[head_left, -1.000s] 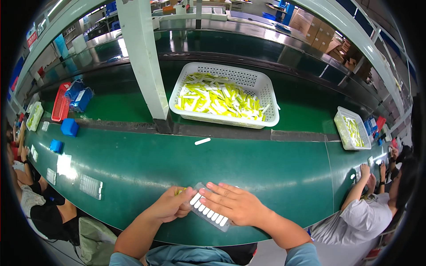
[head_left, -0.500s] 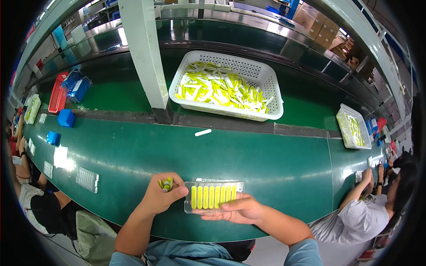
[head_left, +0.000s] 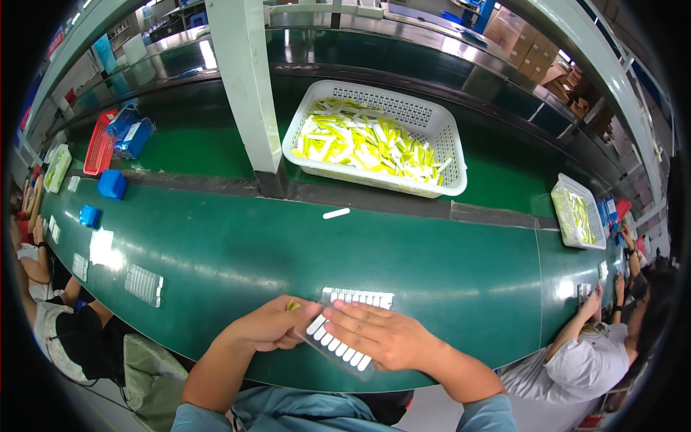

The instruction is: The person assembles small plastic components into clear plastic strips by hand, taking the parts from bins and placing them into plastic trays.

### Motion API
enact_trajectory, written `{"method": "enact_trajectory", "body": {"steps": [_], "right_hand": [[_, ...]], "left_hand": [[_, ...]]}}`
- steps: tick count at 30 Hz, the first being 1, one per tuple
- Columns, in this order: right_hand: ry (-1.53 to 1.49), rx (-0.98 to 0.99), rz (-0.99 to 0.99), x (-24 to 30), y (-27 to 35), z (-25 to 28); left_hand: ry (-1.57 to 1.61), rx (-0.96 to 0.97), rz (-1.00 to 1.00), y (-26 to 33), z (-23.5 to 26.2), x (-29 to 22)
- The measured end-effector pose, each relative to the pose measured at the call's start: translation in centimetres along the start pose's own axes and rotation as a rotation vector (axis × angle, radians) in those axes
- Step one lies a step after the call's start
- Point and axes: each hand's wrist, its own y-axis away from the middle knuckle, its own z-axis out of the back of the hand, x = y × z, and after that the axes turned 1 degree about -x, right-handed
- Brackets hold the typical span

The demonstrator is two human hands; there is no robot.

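My left hand (head_left: 277, 322) is closed at the left corner of a clear plastic tray (head_left: 366, 372). A bit of a yellow-green strip (head_left: 293, 306) shows between its curled fingers. White strips (head_left: 340, 350) lie in slanting rows in the tray, their white faces up. Across the tray's upper right part my right hand (head_left: 385, 335) lies flat, back up and fingers stretched out, covering some of the strips; its thumb is hidden. Just beyond the hands, a second clear tray (head_left: 387, 297) with white strips rests on the green table (head_left: 461, 288), partly covered by my fingers.
A white basket (head_left: 306, 162) heaped with yellow-green and white strips stands beyond the table, right of a white post (head_left: 248, 86). One loose white strip (head_left: 336, 213) lies in front. An empty clear tray (head_left: 145, 285) is at left. Co-workers sit at both sides.
The held tray, yellow strip faces up before, now shows white faces and is tilted. My right hand went from supporting it underneath to lying on top. My left fingers closed further over the strips.
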Motion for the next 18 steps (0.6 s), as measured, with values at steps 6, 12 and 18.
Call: {"method": "enact_trajectory", "body": {"steps": [6, 12, 18], "right_hand": [[0.0, -0.039, -0.122, -0.8, 0.3, 0.0], [0.008, -0.215, -0.163, 0.3, 0.3, 0.6], [0.059, -0.269, -0.168, 0.4, 0.3, -0.2]], "left_hand": [[0.053, -0.033, -0.06, 0.1, -0.5, 0.1], [0.06, -0.191, -0.24, -0.2, -1.6, 0.3], [0.018, -0.189, -0.332, -0.6, -1.4, 1.0]]}}
